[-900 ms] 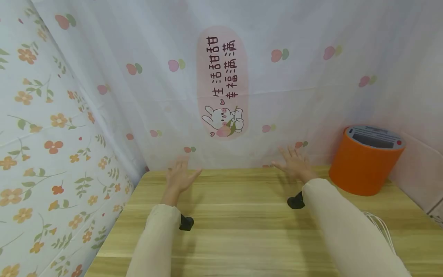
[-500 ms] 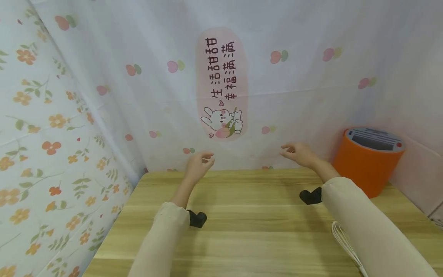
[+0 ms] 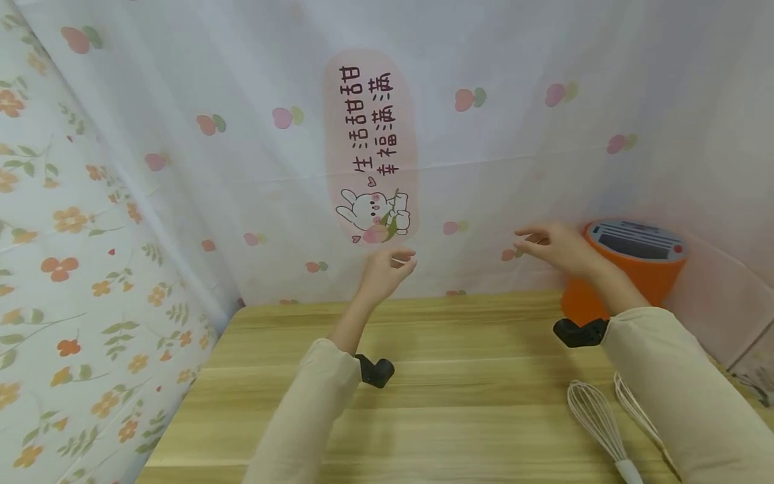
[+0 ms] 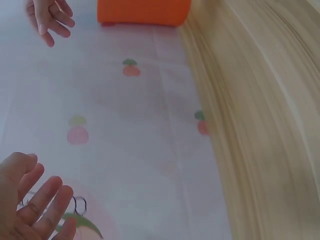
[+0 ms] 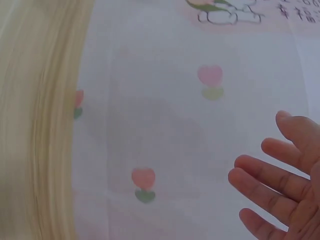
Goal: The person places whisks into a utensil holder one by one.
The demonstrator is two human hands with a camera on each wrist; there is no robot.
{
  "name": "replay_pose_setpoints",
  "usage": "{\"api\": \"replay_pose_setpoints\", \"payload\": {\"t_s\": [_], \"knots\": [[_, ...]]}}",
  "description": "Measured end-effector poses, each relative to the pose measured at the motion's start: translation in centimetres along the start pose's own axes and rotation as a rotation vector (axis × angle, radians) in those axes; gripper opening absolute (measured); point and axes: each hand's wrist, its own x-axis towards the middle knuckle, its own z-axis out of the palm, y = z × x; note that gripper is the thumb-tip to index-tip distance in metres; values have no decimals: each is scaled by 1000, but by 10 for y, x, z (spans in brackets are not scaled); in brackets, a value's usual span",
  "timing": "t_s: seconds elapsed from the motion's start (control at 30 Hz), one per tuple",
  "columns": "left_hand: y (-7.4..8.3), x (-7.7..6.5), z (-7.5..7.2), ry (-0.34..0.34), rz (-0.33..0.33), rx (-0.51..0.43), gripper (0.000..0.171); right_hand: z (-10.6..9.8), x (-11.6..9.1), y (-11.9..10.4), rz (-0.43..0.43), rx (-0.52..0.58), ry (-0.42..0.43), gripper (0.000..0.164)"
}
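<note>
My left hand (image 3: 383,274) hovers above the back edge of the wooden table (image 3: 447,376), its fingers loosely bent and holding nothing. To the right, my right hand (image 3: 557,247) is likewise raised and bare, close to the left side of an orange container (image 3: 650,279) with a grey top. Relaxed, spread fingers (image 5: 270,185) show in the right wrist view. On the table, left of my right forearm, lies a whisk (image 3: 597,418) with a white handle. A second whisk (image 3: 637,410) is partly hidden by the sleeve.
A white curtain (image 3: 496,154) with a pink printed panel (image 3: 371,148) hangs behind the table. Flowered cloth (image 3: 78,282) covers the left side. Black wrist mounts (image 3: 376,372) stick out from both sleeves.
Both hands have gone from spread to loosely bent fingers and risen, shifting right. The head view has turned slightly right. Two whisks have come into sight from behind the right forearm.
</note>
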Motion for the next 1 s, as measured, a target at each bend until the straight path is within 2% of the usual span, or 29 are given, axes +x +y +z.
{"api": "replay_pose_setpoints", "payload": {"t_s": [0.27, 0.5, 0.8, 1.0], "knots": [[26, 24, 32, -54, 53, -18, 24, -23, -14, 19, 54, -44, 30, 55], [49, 42, 61, -113, 59, -9, 25, -44, -25, 33, 86, -63, 28, 56], [73, 61, 89, -174, 106, -3, 27, -63, -31, 52, 105, -89, 22, 54], [85, 71, 108, -209, 85, 9, 29, -76, -36, 67, 133, -110, 19, 54]]}}
